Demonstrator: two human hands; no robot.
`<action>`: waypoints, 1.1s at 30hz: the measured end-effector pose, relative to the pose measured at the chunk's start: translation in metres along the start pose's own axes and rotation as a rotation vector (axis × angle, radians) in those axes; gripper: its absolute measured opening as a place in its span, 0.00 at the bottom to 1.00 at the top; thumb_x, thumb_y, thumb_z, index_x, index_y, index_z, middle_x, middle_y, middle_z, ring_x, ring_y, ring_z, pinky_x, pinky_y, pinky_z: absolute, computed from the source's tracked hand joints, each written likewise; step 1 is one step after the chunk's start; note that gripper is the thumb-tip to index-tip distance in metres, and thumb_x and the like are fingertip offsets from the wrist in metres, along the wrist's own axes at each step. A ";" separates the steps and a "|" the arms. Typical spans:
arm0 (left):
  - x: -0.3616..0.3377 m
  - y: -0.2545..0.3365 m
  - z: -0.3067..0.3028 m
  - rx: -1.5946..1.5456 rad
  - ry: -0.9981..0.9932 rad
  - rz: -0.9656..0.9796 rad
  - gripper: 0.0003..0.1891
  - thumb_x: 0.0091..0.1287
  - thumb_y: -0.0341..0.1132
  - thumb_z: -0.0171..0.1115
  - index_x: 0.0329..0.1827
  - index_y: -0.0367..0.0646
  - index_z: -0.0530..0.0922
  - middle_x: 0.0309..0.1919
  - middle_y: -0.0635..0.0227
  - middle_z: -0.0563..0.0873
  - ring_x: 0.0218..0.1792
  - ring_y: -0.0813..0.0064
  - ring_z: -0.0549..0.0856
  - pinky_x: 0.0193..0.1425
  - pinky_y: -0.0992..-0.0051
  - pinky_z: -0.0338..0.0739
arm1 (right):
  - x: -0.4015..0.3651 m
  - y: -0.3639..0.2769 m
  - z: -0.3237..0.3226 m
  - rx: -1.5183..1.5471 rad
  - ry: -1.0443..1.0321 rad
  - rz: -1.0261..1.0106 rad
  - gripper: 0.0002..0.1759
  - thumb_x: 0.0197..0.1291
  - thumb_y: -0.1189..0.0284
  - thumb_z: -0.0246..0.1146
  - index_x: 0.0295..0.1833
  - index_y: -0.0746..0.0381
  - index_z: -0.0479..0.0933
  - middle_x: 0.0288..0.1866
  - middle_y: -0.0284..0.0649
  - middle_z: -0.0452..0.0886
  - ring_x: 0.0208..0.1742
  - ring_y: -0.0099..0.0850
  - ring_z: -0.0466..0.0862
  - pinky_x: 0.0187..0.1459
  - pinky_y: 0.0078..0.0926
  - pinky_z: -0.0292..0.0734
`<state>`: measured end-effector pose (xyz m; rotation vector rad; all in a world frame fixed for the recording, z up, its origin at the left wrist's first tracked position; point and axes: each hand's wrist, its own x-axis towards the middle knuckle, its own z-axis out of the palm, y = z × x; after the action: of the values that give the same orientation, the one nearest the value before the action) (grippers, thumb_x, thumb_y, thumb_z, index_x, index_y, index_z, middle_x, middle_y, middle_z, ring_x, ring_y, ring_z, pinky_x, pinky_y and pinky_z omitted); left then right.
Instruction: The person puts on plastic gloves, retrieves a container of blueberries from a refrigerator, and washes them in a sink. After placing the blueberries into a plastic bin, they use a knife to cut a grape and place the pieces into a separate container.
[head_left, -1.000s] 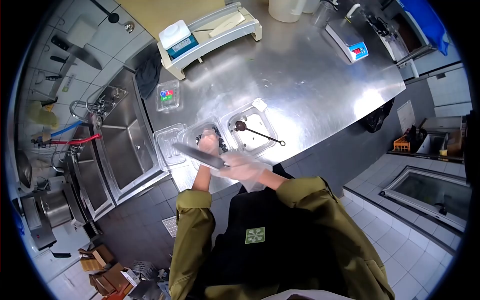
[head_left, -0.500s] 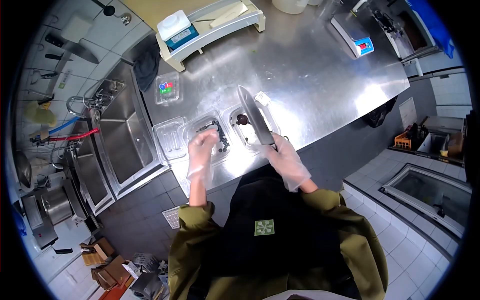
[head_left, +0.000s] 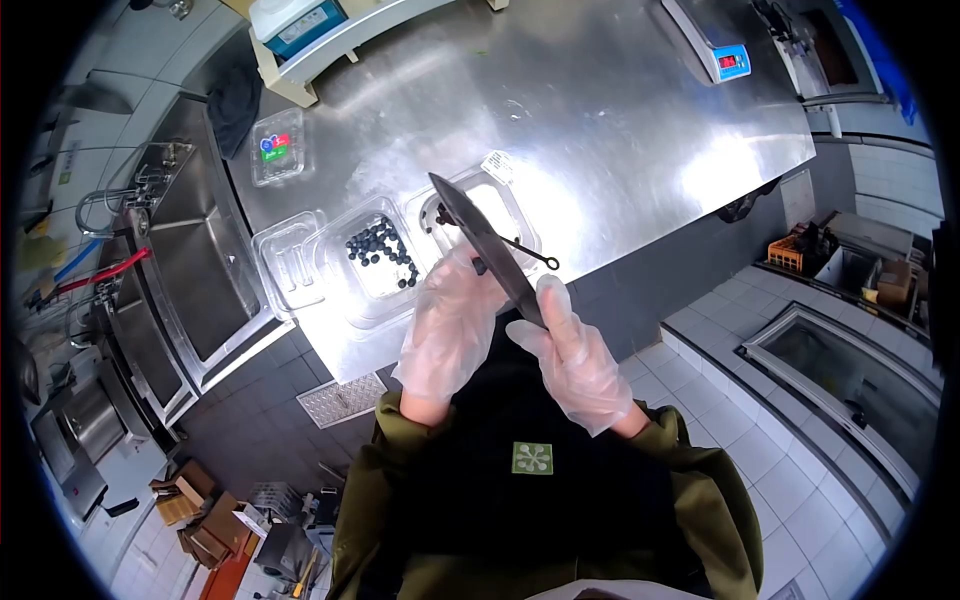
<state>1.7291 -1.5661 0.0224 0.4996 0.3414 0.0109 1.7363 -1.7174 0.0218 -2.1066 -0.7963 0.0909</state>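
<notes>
My right hand (head_left: 580, 365), in a clear plastic glove, grips a large kitchen knife (head_left: 482, 238), its blade slanting up and left over the right plastic tub (head_left: 527, 222). Close to the blade, my gloved left hand (head_left: 448, 325) pinches a small dark blueberry (head_left: 479, 267) with its fingertips. Inside the right tub lie a few dark pieces, partly hidden by the blade, and a thin dark utensil with a ring end (head_left: 550, 262) leans over its rim. Several blueberries (head_left: 375, 241) are in the clear middle tub (head_left: 335, 290).
A clear lid (head_left: 285, 270) lies left of the tubs, with a labelled clamshell box (head_left: 278, 148) behind it. Left of the steel table (head_left: 620, 130) is a sink (head_left: 200, 270). A digital scale (head_left: 722, 60) and a pale rack (head_left: 330, 55) stand at the back.
My left hand has come from over the middle tub to the knife blade with a blueberry. The knife has drawn nearer my body, and the view has shifted.
</notes>
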 end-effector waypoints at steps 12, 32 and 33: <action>0.013 -0.019 -0.018 -0.007 -0.039 -0.036 0.20 0.69 0.48 0.58 0.50 0.39 0.75 0.47 0.70 0.78 0.48 0.75 0.75 0.59 0.70 0.66 | -0.003 0.011 0.003 -0.246 -0.042 -0.008 0.43 0.46 0.86 0.58 0.72 0.59 0.59 0.24 0.38 0.65 0.18 0.34 0.70 0.18 0.29 0.69; 0.017 -0.015 0.002 0.013 0.156 -0.019 0.12 0.71 0.36 0.55 0.49 0.36 0.76 0.42 0.67 0.81 0.43 0.77 0.79 0.52 0.76 0.73 | 0.010 0.012 0.009 -0.085 -0.254 0.219 0.42 0.56 0.87 0.53 0.76 0.55 0.50 0.38 0.53 0.77 0.29 0.48 0.77 0.32 0.39 0.73; 0.017 -0.016 0.001 0.004 0.162 -0.010 0.13 0.71 0.37 0.56 0.51 0.36 0.75 0.43 0.67 0.82 0.44 0.77 0.79 0.52 0.76 0.73 | 0.010 0.013 0.010 -0.077 -0.222 0.187 0.42 0.56 0.87 0.54 0.76 0.55 0.50 0.39 0.53 0.77 0.29 0.48 0.77 0.31 0.39 0.73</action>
<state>1.7443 -1.5789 0.0104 0.5023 0.5023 0.0407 1.7470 -1.7104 0.0081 -2.2675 -0.7383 0.4060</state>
